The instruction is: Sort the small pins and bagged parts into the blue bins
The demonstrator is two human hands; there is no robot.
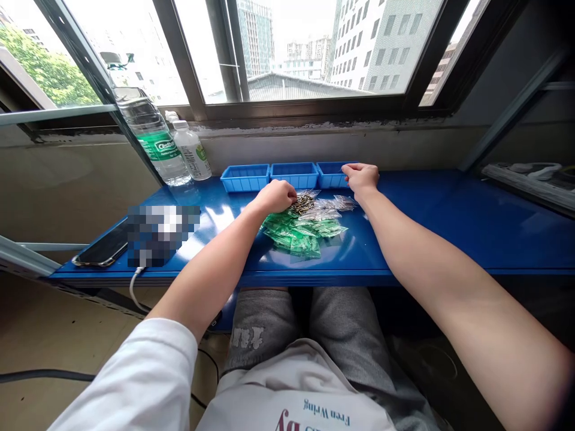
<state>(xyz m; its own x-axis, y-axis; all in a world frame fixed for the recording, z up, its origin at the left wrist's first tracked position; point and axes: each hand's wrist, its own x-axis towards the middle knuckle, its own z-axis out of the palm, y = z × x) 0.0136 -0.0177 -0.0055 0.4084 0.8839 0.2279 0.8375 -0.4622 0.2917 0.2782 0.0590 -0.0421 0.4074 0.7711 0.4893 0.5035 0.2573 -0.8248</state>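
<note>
My left hand (277, 196) is closed, its fingertips at the left edge of a pile of small brass-coloured screws (303, 203). Whatever it may pinch is too small to make out. Over the right blue bin (331, 179) I see my right hand (363, 178) with thumb and fingers pressed together; what they hold, if anything, does not show. In front of the screws lie several green plastic bags (302, 236). Clear small bags (327, 208) spread to the right of the screws. The inside of the right bin is mostly hidden from me.
A middle blue bin (294, 177) and a left blue bin (245, 179) complete the row along the wall. A large water bottle (157, 146) and a smaller bottle (193, 152) stand at the back left. On the blue table's left end lie a phone (102, 244) and a white cable (135, 286).
</note>
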